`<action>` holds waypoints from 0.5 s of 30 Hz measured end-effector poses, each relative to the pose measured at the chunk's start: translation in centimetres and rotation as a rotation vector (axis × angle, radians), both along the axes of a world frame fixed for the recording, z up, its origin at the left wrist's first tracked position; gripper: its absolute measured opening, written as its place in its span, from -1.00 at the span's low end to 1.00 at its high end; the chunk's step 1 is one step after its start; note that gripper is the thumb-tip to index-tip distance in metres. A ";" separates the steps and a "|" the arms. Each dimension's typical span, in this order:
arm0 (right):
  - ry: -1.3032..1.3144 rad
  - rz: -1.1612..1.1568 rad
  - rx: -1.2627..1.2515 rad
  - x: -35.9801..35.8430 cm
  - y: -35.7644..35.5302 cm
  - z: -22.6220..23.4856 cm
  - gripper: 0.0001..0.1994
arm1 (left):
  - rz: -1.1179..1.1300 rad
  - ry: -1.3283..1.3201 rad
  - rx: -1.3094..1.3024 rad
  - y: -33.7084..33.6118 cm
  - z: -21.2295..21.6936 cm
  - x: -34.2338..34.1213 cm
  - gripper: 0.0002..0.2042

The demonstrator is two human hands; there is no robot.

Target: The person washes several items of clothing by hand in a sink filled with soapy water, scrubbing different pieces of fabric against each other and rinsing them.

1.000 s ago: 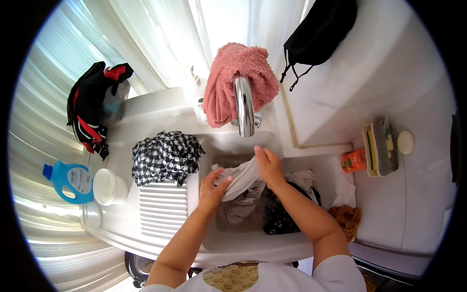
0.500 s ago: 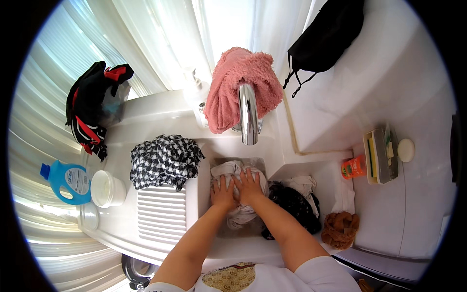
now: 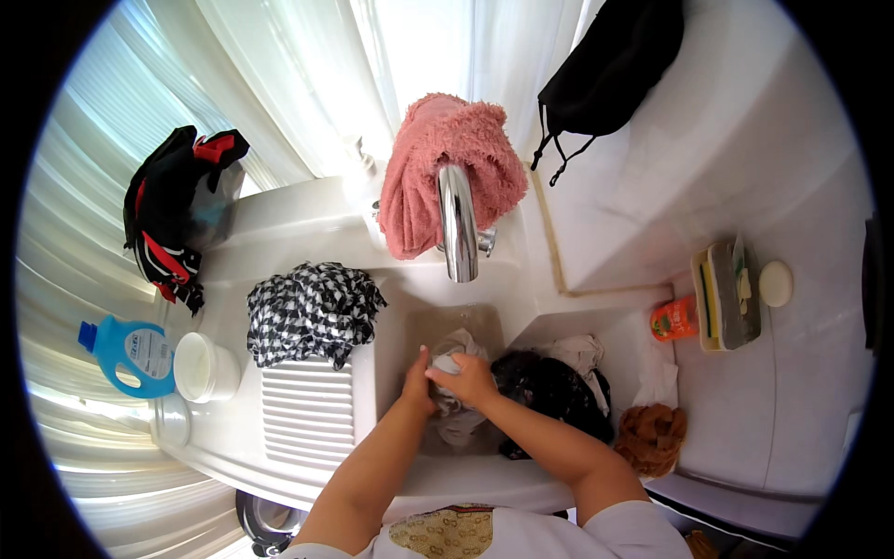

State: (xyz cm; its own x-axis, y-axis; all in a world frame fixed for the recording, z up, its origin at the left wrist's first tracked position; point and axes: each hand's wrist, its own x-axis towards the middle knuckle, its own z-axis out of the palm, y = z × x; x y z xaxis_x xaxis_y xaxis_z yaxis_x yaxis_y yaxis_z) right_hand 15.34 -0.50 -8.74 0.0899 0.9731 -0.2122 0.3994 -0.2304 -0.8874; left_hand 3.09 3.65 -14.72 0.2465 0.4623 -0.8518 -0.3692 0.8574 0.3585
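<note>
Pale wet cloth (image 3: 458, 424) lies bunched in the water of the sink basin (image 3: 419, 321). My right hand (image 3: 473, 380) is curled round an upper part of it, thumb pointing left. On the other side, my left hand (image 3: 419, 384) presses in with its fingers closed against the same cloth, a light fold bulging between the two hands. Some of my fingertips are hidden by the hands and the fabric. A chrome faucet (image 3: 457, 228) stands over the basin, with a pink fluffy towel (image 3: 447, 140) draped behind its spout.
Dark clothes (image 3: 559, 396) are heaped right of the basin, near a brown cloth (image 3: 652, 438). A black-and-white checked cloth (image 3: 312, 312) rests above the ribbed washboard (image 3: 307, 410). Further left are a white tub (image 3: 207, 368) and a blue detergent bottle (image 3: 135, 354).
Both hands, spread flat on the pale cloth before, have drawn together and closed on it. The cloth has been gathered in toward me, baring water at the basin's far end.
</note>
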 end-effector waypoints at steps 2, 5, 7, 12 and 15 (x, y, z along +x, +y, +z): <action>0.247 0.165 0.016 -0.3 -0.8 2.8 -0.73 | -0.150 -0.804 -0.170 0.7 0.0 -2.1 -0.61; 0.793 0.004 -0.113 0.9 -0.9 2.7 -0.77 | -0.010 -0.282 0.051 0.2 1.6 -0.4 -0.68; 1.219 -0.443 -0.144 2.5 -0.1 4.6 -0.80 | 0.070 -0.368 0.089 -0.1 4.8 0.0 -0.74; 0.110 -0.255 0.634 -2.5 -2.6 2.6 -0.85 | 0.079 -0.683 0.243 0.3 5.3 -1.1 -0.75; -0.320 -0.187 0.790 -4.9 -3.8 5.2 -0.84 | 0.037 -0.733 0.295 -1.3 6.6 -1.3 -0.70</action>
